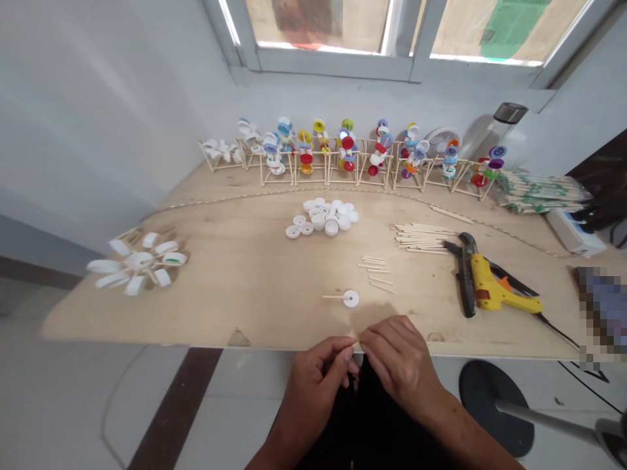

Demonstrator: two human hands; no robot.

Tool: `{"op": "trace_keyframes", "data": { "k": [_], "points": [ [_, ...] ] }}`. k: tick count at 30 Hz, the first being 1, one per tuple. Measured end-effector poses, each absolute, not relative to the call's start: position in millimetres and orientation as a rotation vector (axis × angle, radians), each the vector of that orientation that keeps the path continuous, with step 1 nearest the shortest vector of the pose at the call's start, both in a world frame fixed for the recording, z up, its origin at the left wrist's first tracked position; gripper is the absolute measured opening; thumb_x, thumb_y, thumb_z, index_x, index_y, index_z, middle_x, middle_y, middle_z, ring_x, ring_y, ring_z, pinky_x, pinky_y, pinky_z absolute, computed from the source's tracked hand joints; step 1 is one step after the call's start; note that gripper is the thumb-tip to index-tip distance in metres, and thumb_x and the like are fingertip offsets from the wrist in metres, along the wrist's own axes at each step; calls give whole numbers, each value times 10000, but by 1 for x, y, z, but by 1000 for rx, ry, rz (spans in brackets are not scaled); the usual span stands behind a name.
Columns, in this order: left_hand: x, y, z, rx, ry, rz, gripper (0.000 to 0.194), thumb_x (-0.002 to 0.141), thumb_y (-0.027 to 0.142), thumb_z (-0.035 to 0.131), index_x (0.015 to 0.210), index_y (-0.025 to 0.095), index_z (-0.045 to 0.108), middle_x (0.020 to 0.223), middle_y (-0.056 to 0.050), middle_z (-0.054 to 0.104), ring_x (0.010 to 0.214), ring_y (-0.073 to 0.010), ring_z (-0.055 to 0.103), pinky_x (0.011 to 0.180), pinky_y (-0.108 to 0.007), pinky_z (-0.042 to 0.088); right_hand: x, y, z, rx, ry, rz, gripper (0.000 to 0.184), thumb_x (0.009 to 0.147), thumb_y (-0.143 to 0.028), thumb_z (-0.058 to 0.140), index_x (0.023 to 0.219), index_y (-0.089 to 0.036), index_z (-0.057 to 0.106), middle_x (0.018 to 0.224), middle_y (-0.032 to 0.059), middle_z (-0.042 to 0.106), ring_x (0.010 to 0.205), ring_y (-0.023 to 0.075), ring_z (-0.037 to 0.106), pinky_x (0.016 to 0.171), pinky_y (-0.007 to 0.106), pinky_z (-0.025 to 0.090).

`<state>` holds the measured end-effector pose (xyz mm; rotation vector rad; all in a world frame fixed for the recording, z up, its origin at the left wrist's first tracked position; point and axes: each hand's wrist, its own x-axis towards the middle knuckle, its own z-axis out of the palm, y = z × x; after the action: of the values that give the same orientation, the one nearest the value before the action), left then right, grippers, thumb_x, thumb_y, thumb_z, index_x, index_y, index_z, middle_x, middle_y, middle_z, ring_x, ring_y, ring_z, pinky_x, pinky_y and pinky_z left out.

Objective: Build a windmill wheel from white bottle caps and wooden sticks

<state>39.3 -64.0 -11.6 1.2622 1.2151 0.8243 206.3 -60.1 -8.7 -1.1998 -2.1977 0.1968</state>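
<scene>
At the table's front edge my left hand and my right hand meet, their fingertips pinched close together. Whatever lies between them is almost wholly hidden; only a small pale bit shows. Just beyond them a white disc with a centre hole lies flat, a thin wooden stick pointing left from it. Behind it are several short stick pieces, with longer sticks to the right. White bottle caps sit in a loose pile farther back.
A yellow glue gun and black-handled cutters lie at right. On the left stands a wheel of white caps. Stick frames with coloured cap wheels line the back, near a bottle, bagged sticks and a power strip.
</scene>
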Motion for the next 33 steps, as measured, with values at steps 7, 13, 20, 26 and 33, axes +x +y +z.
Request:
{"op": "trace_keyframes", "data": {
  "k": [7,13,20,26,33],
  "points": [
    [42,-62,-10,1320,1227,817,192,859,288,519,894,173,668,624,22,627,527,-100,550,559,-210,455,207,-58,-7,-1187,-2247,159,232,927,-146,399,828,-161,608,737,52,608,689,163,498,675,321,349],
    [43,-62,-6,1389,1254,815,191,869,283,500,842,177,656,617,25,617,533,-101,558,567,-208,455,203,-58,-12,-1208,-2205,122,224,902,-110,402,779,-158,582,694,45,583,659,165,480,665,320,349],
    [48,-62,-3,1441,1270,852,197,868,265,487,825,176,657,597,24,609,518,-102,564,549,-206,455,200,-59,-18,-1258,-2081,142,184,881,-86,412,798,-165,557,711,45,595,674,167,514,669,317,357],
    [48,-63,-1,1412,1260,879,197,863,261,497,898,175,670,598,23,618,498,-101,570,531,-205,461,199,-58,-19,-1283,-2053,100,172,876,-85,418,802,-174,545,710,44,601,672,170,526,661,320,370],
    [37,-69,-3,1329,1341,915,183,854,276,512,875,173,662,609,18,641,521,-106,573,537,-206,466,222,-56,-17,-1461,-1884,125,102,872,-119,459,843,-178,537,738,38,602,704,168,551,650,297,414]
  ]
}}
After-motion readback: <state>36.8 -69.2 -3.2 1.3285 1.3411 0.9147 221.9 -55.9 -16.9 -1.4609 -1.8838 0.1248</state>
